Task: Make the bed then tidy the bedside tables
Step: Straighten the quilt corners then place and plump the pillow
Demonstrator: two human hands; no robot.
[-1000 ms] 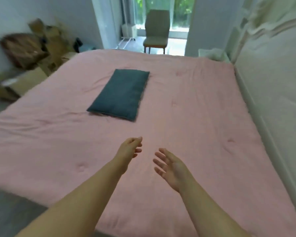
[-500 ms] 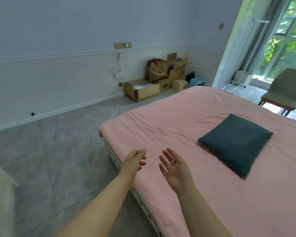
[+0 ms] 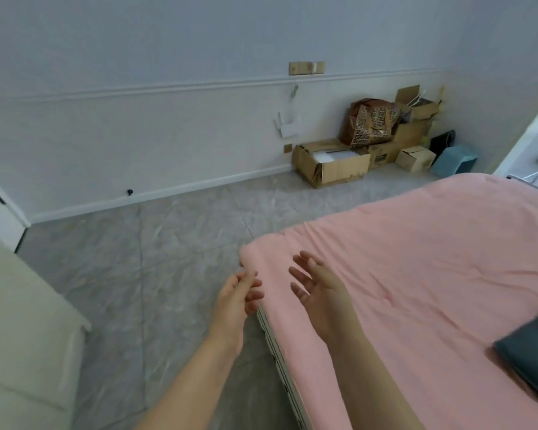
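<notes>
A bed with a smooth pink cover (image 3: 416, 259) fills the right half of the view, its near corner just ahead of my hands. A dark teal pillow (image 3: 531, 355) lies on the cover at the right edge, partly cut off. My left hand (image 3: 236, 302) hovers beside the bed's edge over the floor, fingers loosely curled and holding nothing. My right hand (image 3: 320, 290) is above the cover near the corner, palm turned inward, fingers spread and empty. The white bed frame (image 3: 277, 346) shows below the cover's edge.
Grey tiled floor (image 3: 153, 274) stretches to the far wall. Cardboard boxes (image 3: 333, 162), a patterned brown bag (image 3: 371, 122) and a blue bag (image 3: 455, 159) are piled in the far corner. A pale cream piece of furniture (image 3: 22, 336) stands at the lower left.
My view has swung left, from the whole bed to its left corner and the floor. The pillow has slid to the right edge of the view. Both hands stay raised and empty.
</notes>
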